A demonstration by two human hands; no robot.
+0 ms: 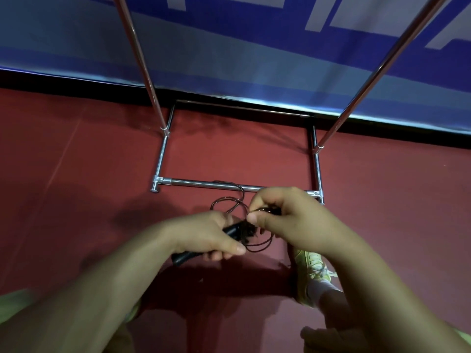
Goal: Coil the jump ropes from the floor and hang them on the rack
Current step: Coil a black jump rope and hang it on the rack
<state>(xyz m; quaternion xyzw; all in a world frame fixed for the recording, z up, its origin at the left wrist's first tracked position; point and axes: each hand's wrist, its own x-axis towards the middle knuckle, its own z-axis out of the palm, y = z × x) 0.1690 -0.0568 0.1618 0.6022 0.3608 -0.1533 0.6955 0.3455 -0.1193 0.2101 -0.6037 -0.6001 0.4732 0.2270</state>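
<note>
Above the red floor (89,154), the left hand (206,235) grips the jump rope (230,203) handles while the right hand (288,215) pinches its cord; even, snug loops should hang best on the rack (163,154).

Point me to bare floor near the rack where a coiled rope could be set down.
Bare red floor lies left of the rack base, and more inside the base rectangle, between its side bars and the wall banner. Crowded: just in front of the front bar, where the left hand, right hand, the jump rope loops and a shoe sit.
</note>
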